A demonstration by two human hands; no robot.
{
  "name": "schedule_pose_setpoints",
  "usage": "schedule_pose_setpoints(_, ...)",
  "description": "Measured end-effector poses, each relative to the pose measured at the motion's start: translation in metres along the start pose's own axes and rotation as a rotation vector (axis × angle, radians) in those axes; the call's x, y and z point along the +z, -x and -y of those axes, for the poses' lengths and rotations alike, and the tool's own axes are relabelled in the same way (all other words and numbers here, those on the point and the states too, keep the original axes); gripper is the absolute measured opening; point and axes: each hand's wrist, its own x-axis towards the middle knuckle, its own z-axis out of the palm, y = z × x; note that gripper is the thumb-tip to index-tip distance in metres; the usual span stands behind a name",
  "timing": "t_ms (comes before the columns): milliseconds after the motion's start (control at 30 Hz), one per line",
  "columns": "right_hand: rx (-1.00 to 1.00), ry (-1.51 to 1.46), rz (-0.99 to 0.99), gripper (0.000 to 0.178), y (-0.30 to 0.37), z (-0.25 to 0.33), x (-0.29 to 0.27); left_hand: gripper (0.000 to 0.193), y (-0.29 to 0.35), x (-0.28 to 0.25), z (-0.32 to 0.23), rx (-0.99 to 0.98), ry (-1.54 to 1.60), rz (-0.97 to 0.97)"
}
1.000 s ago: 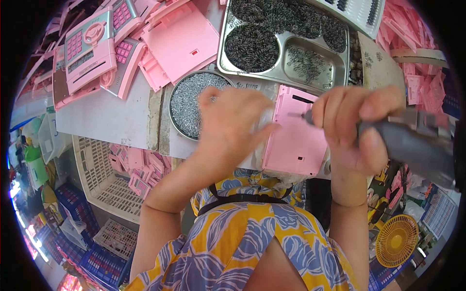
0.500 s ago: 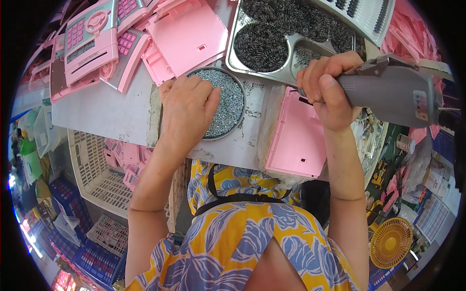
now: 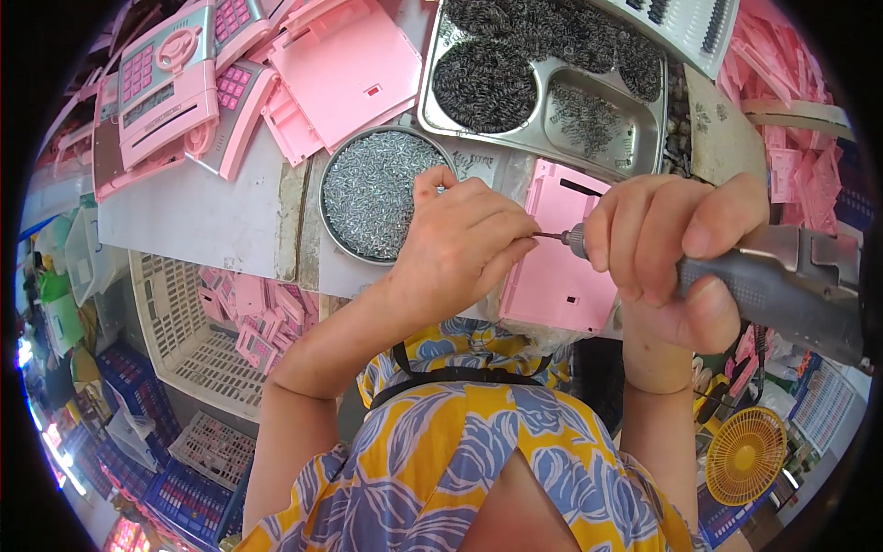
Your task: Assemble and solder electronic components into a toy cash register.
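My right hand [image 3: 685, 244] is wrapped round a grey electric screwdriver [image 3: 782, 285], its thin bit pointing left. At the tip of that bit, the thumb and finger of my left hand [image 3: 464, 230] are pinched together; anything between them is too small to make out. Below the bit lies a flat pink plastic panel [image 3: 561, 276], partly covered by my right hand. Just left of my left hand stands a round dish [image 3: 324, 207] full of small silver screws [image 3: 372, 193].
A metal tray [image 3: 441, 120] with black springs [image 3: 483, 87] stands at the back. Pink panels [image 3: 349, 69] and keypad housings [image 3: 170, 87] pile up at the left. Pink parts fill a cream crate [image 3: 175, 336] below the table edge. A yellow basket [image 3: 747, 455] is at lower right.
My left hand has left the screw dish and moved right to the bit's tip. The screwdriver has come down and nearer, its bit now in sight.
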Motion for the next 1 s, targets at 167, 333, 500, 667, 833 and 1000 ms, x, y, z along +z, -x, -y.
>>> schedule_pose_setpoints(167,0.031,0.002,-0.041,0.027,0.006,0.001,0.004,0.025,0.004,0.006,0.003,0.025,0.068,-0.029)
schedule_pose_setpoints(333,0.044,-0.007,-0.052,0.025,0.007,-0.006,0.009,0.022,0.007,0.002,-0.002,-0.020,0.018,-0.036)
schedule_pose_setpoints(500,0.066,0.046,-0.071,0.024,0.014,-0.026,0.001,0.016,0.003,-0.035,0.011,-0.221,-0.360,0.020)
schedule_pose_setpoints(667,0.114,0.255,0.009,0.026,0.019,-0.039,-0.003,0.008,0.017,-0.049,0.021,-0.288,-0.482,0.216)
schedule_pose_setpoints(833,0.118,0.386,0.070,0.026,0.021,-0.046,-0.007,0.013,0.016,-0.048,0.031,-0.313,-0.517,0.129)
schedule_pose_setpoints(1000,0.083,0.211,0.027,0.027,0.016,-0.047,-0.010,0.016,0.014,-0.045,0.027,-0.137,-0.366,0.186)
